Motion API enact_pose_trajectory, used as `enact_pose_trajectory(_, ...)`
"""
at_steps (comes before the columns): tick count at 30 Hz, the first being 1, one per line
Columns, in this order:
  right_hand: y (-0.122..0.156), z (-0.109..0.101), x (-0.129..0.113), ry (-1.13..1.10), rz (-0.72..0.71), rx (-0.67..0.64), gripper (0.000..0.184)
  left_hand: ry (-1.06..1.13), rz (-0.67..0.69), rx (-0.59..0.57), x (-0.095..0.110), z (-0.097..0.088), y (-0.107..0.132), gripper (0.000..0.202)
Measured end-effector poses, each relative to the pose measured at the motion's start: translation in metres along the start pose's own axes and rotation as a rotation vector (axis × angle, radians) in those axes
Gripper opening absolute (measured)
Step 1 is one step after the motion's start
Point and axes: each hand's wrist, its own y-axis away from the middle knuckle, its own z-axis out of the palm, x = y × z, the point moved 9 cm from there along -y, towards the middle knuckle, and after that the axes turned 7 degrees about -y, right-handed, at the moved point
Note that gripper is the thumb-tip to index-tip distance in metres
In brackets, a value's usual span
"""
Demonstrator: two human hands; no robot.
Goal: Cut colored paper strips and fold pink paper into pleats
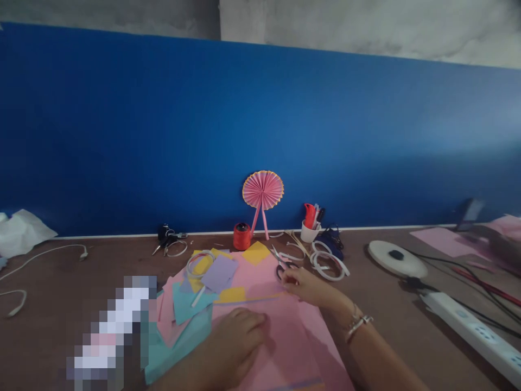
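My left hand [236,339] lies palm down on a large pink paper sheet [285,353], fingers curled loosely, holding nothing I can see. My right hand [307,285] reaches forward across the sheet, and its fingertips are at the dark handles of a pair of scissors [280,263] lying on the paper. Whether the fingers grip the handles is unclear. A bracelet shows on my right wrist.
Coloured paper pieces [220,274] and teal sheets [183,336] lie at left. A pink paper fan [262,190] stands against the blue wall, beside a red spool [241,237] and a white cup of pens [310,231]. White tape rings [325,263], a white disc [396,259], a power strip [476,331] and cables lie right.
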Motion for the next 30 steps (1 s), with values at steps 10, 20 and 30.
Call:
enact_pose_trajectory(10, 0.014, -0.003, 0.003, 0.007, -0.045, 0.093, 0.02, -0.194, -0.057, -0.13, 0.004, 0.026, -0.025, 0.033)
enact_pose_trajectory(20, 0.012, 0.025, 0.004, 0.036, -0.107, 0.116, 0.028, -0.199, -0.131, -0.018, 0.0, 0.041, -0.044, 0.019)
enact_pose_trajectory(30, 0.014, 0.014, 0.008, -0.069, -0.13, 0.215, 0.028, -0.176, -0.146, 0.0, -0.003, 0.038, -0.041, 0.017)
